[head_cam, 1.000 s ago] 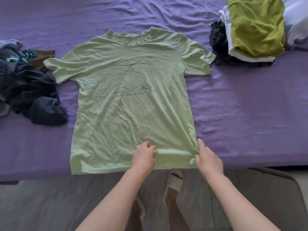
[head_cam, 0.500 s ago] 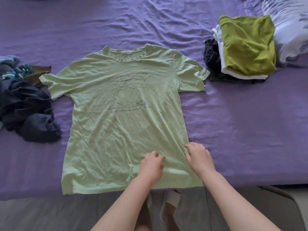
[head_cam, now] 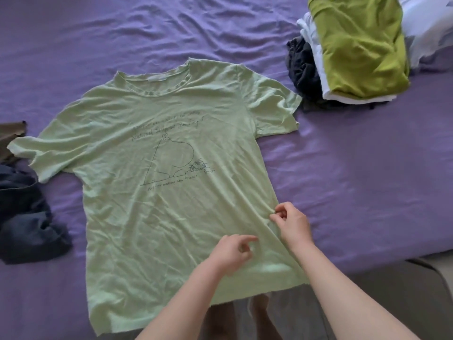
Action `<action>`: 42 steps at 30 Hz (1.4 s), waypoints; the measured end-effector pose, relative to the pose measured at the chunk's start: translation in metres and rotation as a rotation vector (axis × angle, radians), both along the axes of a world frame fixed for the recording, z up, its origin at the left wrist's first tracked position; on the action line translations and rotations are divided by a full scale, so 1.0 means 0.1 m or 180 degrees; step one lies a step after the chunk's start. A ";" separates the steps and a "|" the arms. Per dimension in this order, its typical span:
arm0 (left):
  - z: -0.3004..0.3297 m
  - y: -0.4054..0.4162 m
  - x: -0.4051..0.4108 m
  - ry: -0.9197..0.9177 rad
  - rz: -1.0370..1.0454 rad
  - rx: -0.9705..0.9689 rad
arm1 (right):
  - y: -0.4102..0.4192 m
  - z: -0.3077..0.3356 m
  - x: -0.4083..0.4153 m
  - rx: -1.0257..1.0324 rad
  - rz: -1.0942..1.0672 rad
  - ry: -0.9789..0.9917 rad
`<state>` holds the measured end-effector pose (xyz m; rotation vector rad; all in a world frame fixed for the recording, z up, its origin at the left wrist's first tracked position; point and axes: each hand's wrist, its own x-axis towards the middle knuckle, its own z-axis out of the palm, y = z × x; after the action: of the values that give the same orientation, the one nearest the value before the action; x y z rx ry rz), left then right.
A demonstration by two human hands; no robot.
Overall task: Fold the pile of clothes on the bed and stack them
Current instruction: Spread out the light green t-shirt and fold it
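The task looks partly done: a folded stack [head_cam: 353,52] with an olive-green piece on top sits at the far right of the bed [head_cam: 367,182], beside a white pillow or cover [head_cam: 431,33], while a dark unfolded pile [head_cam: 27,217] waits at the left edge of view. Between them a pale green T-shirt [head_cam: 166,192] lies face up and spread flat, its hem hanging a little over the near edge of the bed; no fold has been made in it yet. The right hand [head_cam: 293,225] pinches the cloth at the shirt's right side seam low down, thumb and forefinger closed on a small ridge of fabric. The left hand [head_cam: 231,252] hovers over the lower front with its fingers loosely curled and the forefinger extended; whether it touches or holds any cloth I cannot tell. Open purple sheet lies to the right of the shirt and beyond the collar, giving room to fold. On the left the sleeve almost touches the dark pile and a brown garment [head_cam: 11,138], so that side is tighter.
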<state>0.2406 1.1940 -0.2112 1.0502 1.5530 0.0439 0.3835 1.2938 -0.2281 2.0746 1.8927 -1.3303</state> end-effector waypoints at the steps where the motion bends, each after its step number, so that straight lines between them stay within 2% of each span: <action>1: 0.00 0.03 -0.02 -0.0064 0.0005 -0.0060 | 0.02 0.03 0.03 -0.0056 -0.0152 0.0146; 4: -0.04 0.09 -0.07 -0.0219 0.0031 -0.0267 | 0.10 0.09 0.18 0.0091 -0.0471 0.0008; 8: -0.02 0.26 -0.17 -0.0432 0.0057 -0.0465 | 0.17 0.14 0.16 0.0047 0.0005 -0.0379; 10: 0.00 0.47 -0.26 -0.0251 0.0425 -0.0201 | 0.21 0.16 0.01 0.0155 0.0192 -0.0447; 13: 0.03 0.87 -0.46 0.0321 0.0939 0.0510 | 0.36 0.19 -0.26 0.0424 0.0148 -0.0271; 15: 0.02 1.14 -0.59 0.0705 0.0800 0.0970 | 0.54 0.19 -0.47 0.0527 0.0140 -0.0125; 17: -0.01 1.37 -0.70 0.1106 0.0439 0.1173 | 0.77 0.16 -0.69 0.0602 0.0161 -0.0023; 21: -0.14 1.69 -0.85 0.1794 -0.0038 0.0872 | 1.24 0.05 -1.04 0.0665 0.0344 0.0349; 24: -0.21 1.85 -0.87 0.1946 -0.0246 0.0638 | 1.46 -0.08 -1.01 0.0780 0.0962 0.0080; 27: -0.25 2.01 -0.89 0.2062 -0.0436 0.0690 | 1.59 -0.04 -0.88 0.1087 0.0906 -0.0088; 31: -0.26 2.38 -0.90 0.2108 -0.0385 0.0972 | 1.80 0.02 -0.78 0.1945 0.0780 -0.0263; 35: -0.25 2.89 -0.97 0.1956 0.0078 0.1472 | 2.02 -0.07 -0.69 0.1298 0.0261 -0.0493; 37: -0.25 3.25 -1.03 0.2164 -0.0108 0.1723 | 2.08 -0.12 -0.70 0.1180 0.0466 -0.0598; 42: -0.29 4.00 -1.11 0.2520 -0.0785 0.1658 | 2.17 -0.17 -0.71 0.1086 0.1091 0.0215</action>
<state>0.1298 1.5939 -0.2405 1.8100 2.1626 -0.1659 0.3122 1.5112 -0.2452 1.7227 2.5120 -1.0730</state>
